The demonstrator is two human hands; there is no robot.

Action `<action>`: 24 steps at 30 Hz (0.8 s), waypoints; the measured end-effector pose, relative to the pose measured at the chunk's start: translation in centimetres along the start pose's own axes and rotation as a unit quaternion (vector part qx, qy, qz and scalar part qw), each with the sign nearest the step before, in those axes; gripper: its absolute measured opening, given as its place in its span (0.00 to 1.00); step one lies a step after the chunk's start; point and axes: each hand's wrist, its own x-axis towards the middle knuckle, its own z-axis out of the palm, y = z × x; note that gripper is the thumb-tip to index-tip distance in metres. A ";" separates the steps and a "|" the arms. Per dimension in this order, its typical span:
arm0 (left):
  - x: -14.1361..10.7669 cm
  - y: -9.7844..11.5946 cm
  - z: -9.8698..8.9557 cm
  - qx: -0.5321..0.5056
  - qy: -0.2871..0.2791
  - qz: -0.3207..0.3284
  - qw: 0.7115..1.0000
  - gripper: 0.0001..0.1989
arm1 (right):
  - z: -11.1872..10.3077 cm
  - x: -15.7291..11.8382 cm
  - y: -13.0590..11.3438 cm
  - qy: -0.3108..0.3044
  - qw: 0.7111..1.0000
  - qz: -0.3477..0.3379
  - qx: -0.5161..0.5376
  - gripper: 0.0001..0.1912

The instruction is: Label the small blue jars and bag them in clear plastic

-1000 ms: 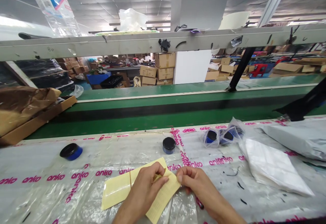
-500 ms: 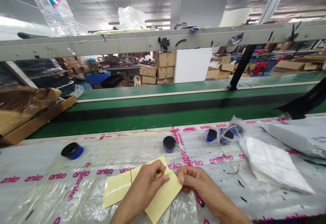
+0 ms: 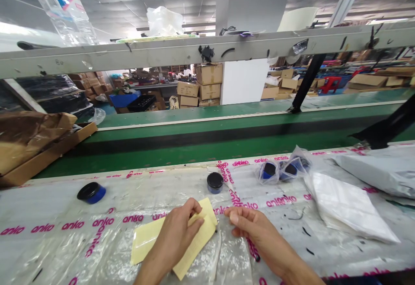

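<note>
Two bare hands are working over a plastic-covered bench (image 3: 123,241); clock positions are taken from the gap between them, with 12 o'clock facing the green belt (image 3: 181,146). The bench's far edge is running along that belt. One black-topped blue container (image 3: 215,183) is standing at 12, near the yellow paper (image 3: 196,244) but apart from it; a second container (image 3: 91,193) is lying well apart at 10. Bagged containers (image 3: 290,170) are sitting at 2, and folded white sheets (image 3: 350,211) at 3.

The paper is lying at 8 to 9, under the left hand (image 3: 173,235). That hand's thumb and index finger are curling toward each other, leaving a narrow gap. The right hand (image 3: 254,231) is hovering clear of the paper's right edge, its thumb and fingertips pressing together.

The left hand is hiding the paper's middle and its own remaining fingertips, so their grip is not showing. Whether the right fingertips are pinching anything small, I cannot tell.
</note>
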 end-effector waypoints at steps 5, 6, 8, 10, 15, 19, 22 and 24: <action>0.1 -0.3 -0.6 0.107 0.056 0.006 0.993 0.21 | 0.8 0.2 -0.9 -0.002 0.998 -0.034 -0.051 0.18; 0.0 0.0 -0.6 0.107 0.072 0.026 0.991 0.27 | 1.1 0.2 -1.2 -0.004 0.997 -0.049 -0.062 0.17; -0.4 1.0 -0.4 0.059 0.076 0.066 0.993 0.33 | 1.8 0.2 -2.0 -0.012 0.993 -0.082 -0.080 0.17; -0.7 2.2 -0.2 -0.030 0.044 0.087 0.995 0.25 | 2.4 0.1 -2.8 -0.024 0.990 -0.110 -0.088 0.16; -0.6 4.2 0.5 -0.179 0.030 0.078 0.980 0.04 | 3.4 0.0 -3.6 -0.041 0.985 -0.140 -0.089 0.16; -0.4 3.8 1.0 -0.193 0.043 0.085 0.977 0.07 | 3.6 0.0 -3.4 -0.043 0.984 -0.146 -0.090 0.16; -0.5 3.5 1.1 -0.184 0.040 0.088 0.978 0.08 | 3.4 0.1 -3.1 -0.039 0.983 -0.148 -0.104 0.13; -0.6 3.5 1.0 -0.184 0.036 0.086 0.979 0.08 | 3.3 0.1 -2.8 -0.038 0.982 -0.147 -0.108 0.13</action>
